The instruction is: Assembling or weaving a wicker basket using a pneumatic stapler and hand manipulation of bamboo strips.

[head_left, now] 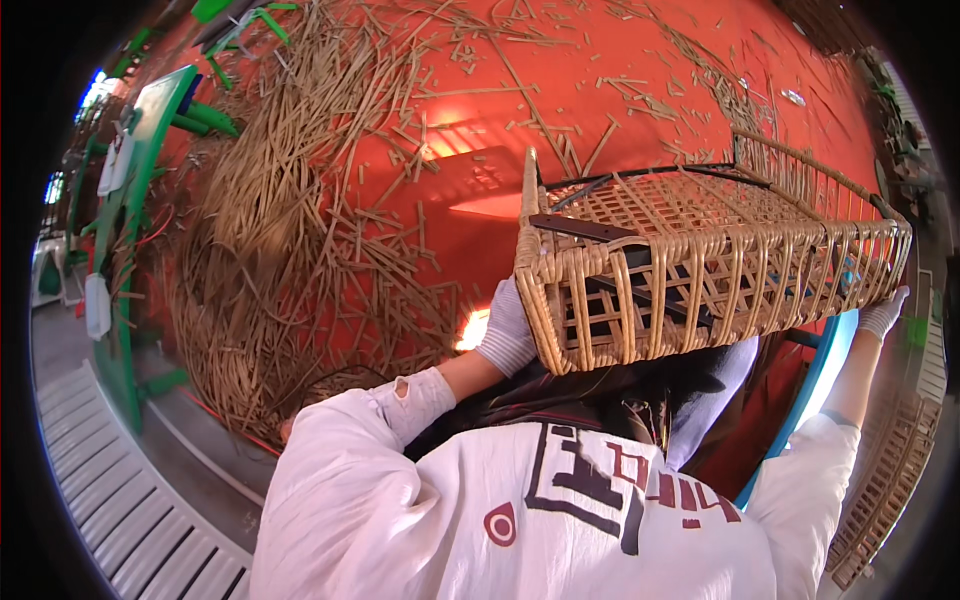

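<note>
A tan woven wicker frame [735,245], like a long shallow basket with open latticework, is held up across my lap, tilted. Gripping its near left corner is my left hand [507,325], in a pale knitted glove, with the fingers partly hidden behind the weave. At the far right end my right hand [884,312], gloved alike, is closed on the lower corner. A dark flat strip with holes [580,228] lies across the left end of the frame. More dark bars show through the lattice.
Cut wicker strips [270,230] lie heaped on the red floor [470,110], with short offcuts scattered beyond. To the left stand a green-edged board [150,150] and a white slatted bench [130,490]. A blue curved edge [800,400] is beside my right forearm. Another woven piece [890,490] stands at lower right.
</note>
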